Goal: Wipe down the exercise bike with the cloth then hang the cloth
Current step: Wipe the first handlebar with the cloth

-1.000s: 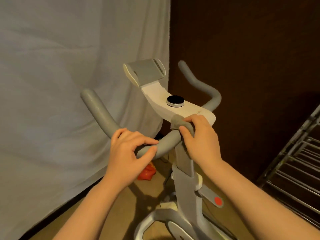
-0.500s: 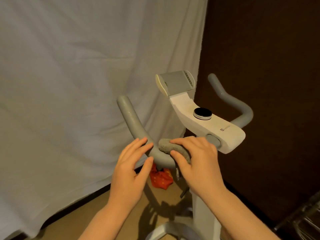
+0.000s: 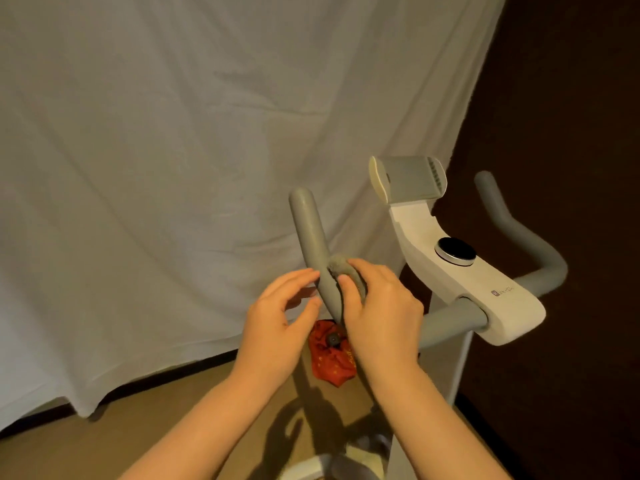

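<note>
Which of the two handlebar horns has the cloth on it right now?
The left horn: the right hand presses the cloth against it. The right horn stands bare.

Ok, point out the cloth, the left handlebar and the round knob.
cloth [image 3: 348, 271], head view, bunched top above the fingers
left handlebar [image 3: 308, 226], head view, upright grey grip
round knob [image 3: 454, 250], head view, black top face

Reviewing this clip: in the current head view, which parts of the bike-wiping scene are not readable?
- cloth: mostly covered by the right hand, which grips it against the left handlebar; its size is unclear.
- left hand: contact with the handlebar cannot be told.
- logo on the white console: too small to read.
- Bike base, saddle and pedals: cut off by the bottom edge and hidden by the forearms.
- Red object on the floor: partly behind the hands.
</note>
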Demonstrator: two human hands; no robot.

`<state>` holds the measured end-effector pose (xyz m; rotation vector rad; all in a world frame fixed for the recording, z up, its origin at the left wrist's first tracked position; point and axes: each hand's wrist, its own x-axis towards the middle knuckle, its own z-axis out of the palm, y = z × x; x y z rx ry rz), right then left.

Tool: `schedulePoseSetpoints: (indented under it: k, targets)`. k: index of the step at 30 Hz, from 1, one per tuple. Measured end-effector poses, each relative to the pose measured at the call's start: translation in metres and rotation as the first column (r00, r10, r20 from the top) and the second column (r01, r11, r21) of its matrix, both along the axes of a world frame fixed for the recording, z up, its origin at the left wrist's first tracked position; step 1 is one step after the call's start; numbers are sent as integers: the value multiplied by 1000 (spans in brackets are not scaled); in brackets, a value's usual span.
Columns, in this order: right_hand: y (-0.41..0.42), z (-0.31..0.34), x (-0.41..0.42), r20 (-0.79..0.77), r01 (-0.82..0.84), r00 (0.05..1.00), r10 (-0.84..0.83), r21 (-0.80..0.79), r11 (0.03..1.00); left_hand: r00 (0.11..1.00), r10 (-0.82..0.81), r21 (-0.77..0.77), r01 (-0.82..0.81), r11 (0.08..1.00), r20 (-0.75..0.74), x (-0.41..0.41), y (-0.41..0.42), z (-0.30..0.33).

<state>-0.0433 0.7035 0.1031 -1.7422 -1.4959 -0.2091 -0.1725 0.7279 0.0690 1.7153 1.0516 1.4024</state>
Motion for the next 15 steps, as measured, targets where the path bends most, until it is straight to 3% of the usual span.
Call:
schedulePoseSetpoints:
  k: [3, 8, 11, 15]
  targets:
    - [4, 1, -5, 100, -19, 995, 21, -28, 999, 1000, 14, -4, -14, 1000, -9, -4, 8, 6]
    - [-2, 3, -3, 83, -13, 996, 13, -6, 1000, 1000, -3, -39, 3, 999, -2, -11, 22, 7]
    - [26, 9, -26, 175, 11, 985, -14, 15, 1000, 1000, -20, -38, 20, 999, 11, -10, 28, 8]
    - [6, 11, -14, 177, 3, 984, 6, -50, 999, 995, -94, -65, 93, 994, -13, -19, 35, 11]
